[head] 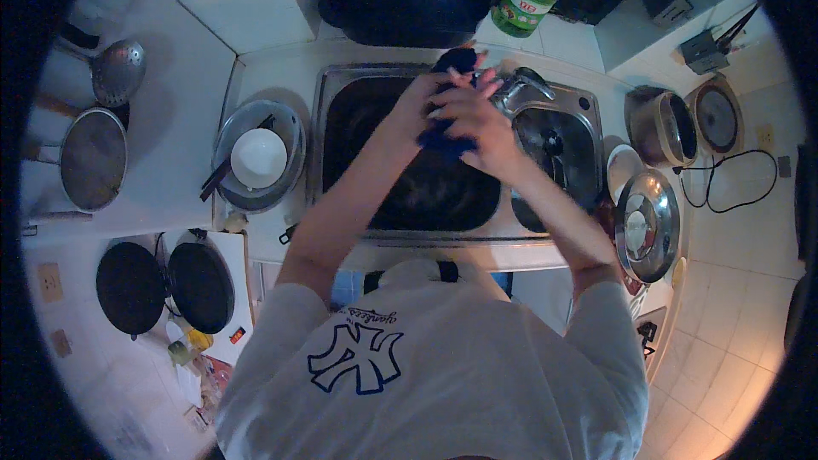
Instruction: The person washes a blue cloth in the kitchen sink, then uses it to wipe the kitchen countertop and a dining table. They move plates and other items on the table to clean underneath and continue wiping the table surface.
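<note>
Over the sink's left basin [409, 204] I have a bunched dark blue cloth [441, 142] between both hands. My left hand [427, 97] grips it from the left. On its right side, my right hand [478, 124] presses against the cloth, its blurred fingers overlapping the left hand. Parts of the cloth stick out above and below the fingers; the middle is hidden. Just right of the hands is the metal faucet [527, 86], and the smaller right basin [549, 140] lies beyond my right wrist.
A green pump bottle [524, 6] and a dark tub [409, 6] stand behind the sink. At left, a white bowl [259, 158] sits in a larger basin [239, 197]. Along the right are a metal pot [652, 124] and a shiny metal lid [664, 230]. An open electric griddle [200, 287] is at lower left.
</note>
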Motion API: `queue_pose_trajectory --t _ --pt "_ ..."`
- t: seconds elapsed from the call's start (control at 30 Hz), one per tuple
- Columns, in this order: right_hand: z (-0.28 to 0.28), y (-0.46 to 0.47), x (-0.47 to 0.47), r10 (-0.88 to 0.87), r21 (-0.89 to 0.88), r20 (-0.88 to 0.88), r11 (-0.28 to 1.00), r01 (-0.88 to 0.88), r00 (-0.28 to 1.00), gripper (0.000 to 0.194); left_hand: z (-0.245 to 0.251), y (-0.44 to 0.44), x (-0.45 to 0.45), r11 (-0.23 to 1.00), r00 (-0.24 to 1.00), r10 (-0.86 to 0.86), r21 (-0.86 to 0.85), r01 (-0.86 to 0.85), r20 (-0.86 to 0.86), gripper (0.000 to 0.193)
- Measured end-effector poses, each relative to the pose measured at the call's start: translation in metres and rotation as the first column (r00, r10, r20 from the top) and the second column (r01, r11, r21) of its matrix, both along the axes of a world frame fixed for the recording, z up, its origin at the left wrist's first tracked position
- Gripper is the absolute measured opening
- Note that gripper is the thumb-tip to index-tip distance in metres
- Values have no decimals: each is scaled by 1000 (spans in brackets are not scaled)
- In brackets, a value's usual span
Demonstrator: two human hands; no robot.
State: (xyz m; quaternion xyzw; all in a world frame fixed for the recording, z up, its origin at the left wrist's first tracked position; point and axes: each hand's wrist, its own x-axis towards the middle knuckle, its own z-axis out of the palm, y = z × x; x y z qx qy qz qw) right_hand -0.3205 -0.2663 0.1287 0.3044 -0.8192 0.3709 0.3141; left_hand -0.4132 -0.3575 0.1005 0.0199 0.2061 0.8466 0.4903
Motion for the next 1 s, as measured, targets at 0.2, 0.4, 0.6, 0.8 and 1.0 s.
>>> queue_pose_trajectory --t 0.2,0.4,0.6,0.8,1.0 --pt "-31 -22 -17 -51 -864 498 -119 490 866 38 -5 24 19 706 699 581 -170 -688 -417 29" --pt "-84 33 -38 867 -693 -16 -369 619 498 30 -28 17 28 483 -395 59 373 -792 -917 22" --pt "-78 53 -55 838 -704 530 519 484 -128 22 -38 4 35 869 -853 81 455 -193 -516 8" --pt "-121 43 -81 393 -343 911 891 -298 127 19 -55 15 40 969 -975 157 -165 183 -159 15" --pt "-172 17 -81 -503 507 846 862 26 173 18 -128 51 55 845 -946 -324 -453 -286 -8 20"
